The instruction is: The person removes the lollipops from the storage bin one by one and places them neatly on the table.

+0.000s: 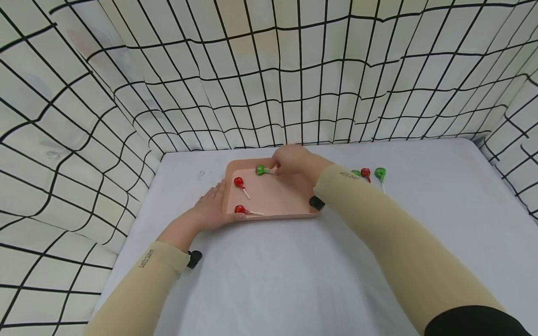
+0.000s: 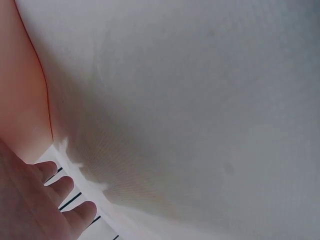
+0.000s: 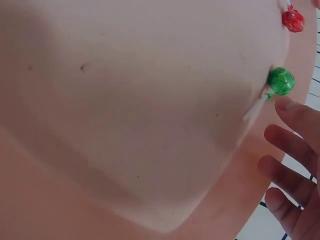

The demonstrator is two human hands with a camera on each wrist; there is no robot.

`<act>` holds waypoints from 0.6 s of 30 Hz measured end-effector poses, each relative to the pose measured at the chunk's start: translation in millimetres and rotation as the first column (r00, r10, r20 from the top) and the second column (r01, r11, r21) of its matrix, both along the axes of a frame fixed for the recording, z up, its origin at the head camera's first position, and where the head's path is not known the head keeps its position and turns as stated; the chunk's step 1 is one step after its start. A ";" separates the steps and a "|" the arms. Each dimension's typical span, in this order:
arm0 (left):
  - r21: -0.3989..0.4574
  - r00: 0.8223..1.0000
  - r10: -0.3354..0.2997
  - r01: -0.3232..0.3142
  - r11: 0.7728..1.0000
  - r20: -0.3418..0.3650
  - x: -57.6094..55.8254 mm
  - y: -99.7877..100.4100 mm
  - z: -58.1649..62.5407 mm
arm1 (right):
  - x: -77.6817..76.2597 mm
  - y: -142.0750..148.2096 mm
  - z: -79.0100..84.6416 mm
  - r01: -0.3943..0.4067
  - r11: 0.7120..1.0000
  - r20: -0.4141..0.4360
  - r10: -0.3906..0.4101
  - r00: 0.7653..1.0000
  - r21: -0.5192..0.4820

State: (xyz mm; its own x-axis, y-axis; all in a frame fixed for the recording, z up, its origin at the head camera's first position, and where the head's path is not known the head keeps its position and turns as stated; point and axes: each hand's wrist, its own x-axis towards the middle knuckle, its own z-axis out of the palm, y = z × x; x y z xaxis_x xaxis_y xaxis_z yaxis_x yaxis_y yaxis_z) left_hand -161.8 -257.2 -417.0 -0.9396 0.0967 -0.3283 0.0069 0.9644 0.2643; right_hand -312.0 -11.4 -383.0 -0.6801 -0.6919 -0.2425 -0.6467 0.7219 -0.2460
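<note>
A shallow pink tray (image 1: 286, 200) holds a green lollipop (image 1: 260, 170) near its back edge and two red ones, the upper red lollipop (image 1: 238, 182) and the front red lollipop (image 1: 240, 209). My left hand (image 1: 208, 210) rests against the tray's left side, fingers extended, thumb by the front rim. Over the back of the tray is my right hand (image 1: 293, 161), beside the green lollipop's stick. In the right wrist view, the fingers of that hand (image 3: 297, 155) are spread and apart from the stick, one fingertip close to the green candy (image 3: 281, 81).
Right of the tray, partly behind the right sleeve, a red lollipop (image 1: 365, 172) lies on the white table (image 1: 441, 210) between two green ones, the outer green lollipop (image 1: 380, 173) showing fully. A black grid on white panels (image 1: 290, 84) encloses the back and sides.
</note>
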 end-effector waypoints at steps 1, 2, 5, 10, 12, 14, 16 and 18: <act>-0.003 1.000 0.000 0.000 1.000 0.002 -0.3 -0.1 -0.4 | -0.1 -1.2 -1.1 -0.008 1.000 -0.001 0.008 1.000 0.004; -0.008 1.000 0.001 -0.001 1.000 0.006 -0.6 -0.3 -1.1 | -0.2 -2.3 -2.0 -0.014 1.000 -0.002 0.014 1.000 0.009; -0.011 1.000 0.004 -0.004 1.000 0.006 -0.6 -0.6 -1.8 | -0.4 -5.7 -4.6 -0.029 0.999 -0.019 0.030 0.999 0.027; -0.001 1.000 0.009 -0.009 1.000 0.006 0.5 0.4 -0.1 | -0.5 -9.5 -7.1 0.001 1.000 -0.020 0.000 1.000 0.031; 0.004 1.000 0.011 -0.011 1.000 0.009 1.0 0.8 0.6 | -1.3 -10.7 -9.0 0.016 0.999 -0.003 -0.016 1.000 0.028; 0.009 1.000 0.014 -0.014 1.000 0.011 0.8 0.6 0.5 | -3.3 -11.8 -11.5 0.018 0.999 0.007 -0.018 1.000 0.033; 0.010 1.000 0.015 -0.015 1.000 0.009 0.2 -0.1 -1.0 | -4.8 -12.6 -13.8 0.017 0.999 0.016 -0.018 1.000 0.032; 0.012 1.000 0.012 -0.012 1.000 0.006 0.6 -0.8 -1.3 | -6.1 -13.3 -15.3 0.005 0.999 0.014 -0.006 1.000 0.036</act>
State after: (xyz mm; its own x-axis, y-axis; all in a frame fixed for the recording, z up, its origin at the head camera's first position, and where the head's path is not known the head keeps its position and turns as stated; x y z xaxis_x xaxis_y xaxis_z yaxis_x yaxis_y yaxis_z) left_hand -161.2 -258.0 -418.3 -0.9388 0.0891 -0.3329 -0.0067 0.9611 0.2761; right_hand -318.2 -24.8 -398.3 -0.6804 -0.6787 -0.2763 -0.6393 0.7341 -0.2291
